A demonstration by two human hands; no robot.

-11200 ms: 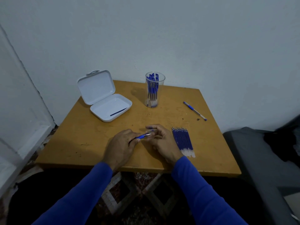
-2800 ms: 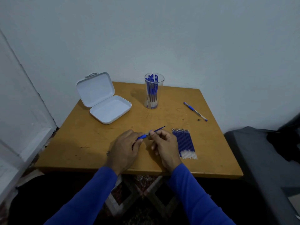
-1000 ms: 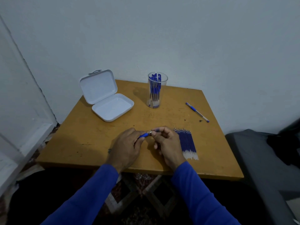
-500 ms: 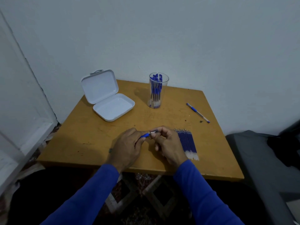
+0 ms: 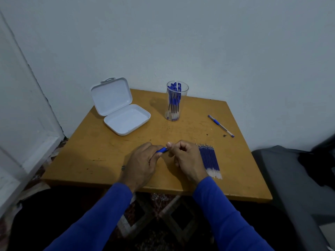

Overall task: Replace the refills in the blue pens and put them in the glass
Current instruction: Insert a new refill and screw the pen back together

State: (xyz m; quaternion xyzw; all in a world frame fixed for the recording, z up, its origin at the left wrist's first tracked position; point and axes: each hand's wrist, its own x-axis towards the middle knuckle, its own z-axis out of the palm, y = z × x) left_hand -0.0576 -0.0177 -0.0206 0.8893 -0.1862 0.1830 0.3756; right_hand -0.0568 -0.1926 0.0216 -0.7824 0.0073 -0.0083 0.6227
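Both hands meet over the front middle of the wooden table (image 5: 101,153). My left hand (image 5: 140,165) grips a blue pen (image 5: 161,150), of which only a short blue stretch shows between the hands. My right hand (image 5: 184,158) pinches the pen's front end with thumb and fingers; the tip is hidden. A row of blue refills (image 5: 209,160) lies flat just right of my right hand. The clear glass (image 5: 176,103) stands at the back, holding several blue pens. One more blue pen (image 5: 220,125) lies at the back right.
An open white plastic case (image 5: 120,109) sits at the back left, its lid raised. A white wall runs behind the table and a white door frame (image 5: 27,105) stands at the left. A dark grey seat (image 5: 290,187) is at the right.
The refill that stuck out of the pen 2.8 s ago has gone into the barrel. My right hand's fingers have closed over the pen's front end. The case held a refill earlier.
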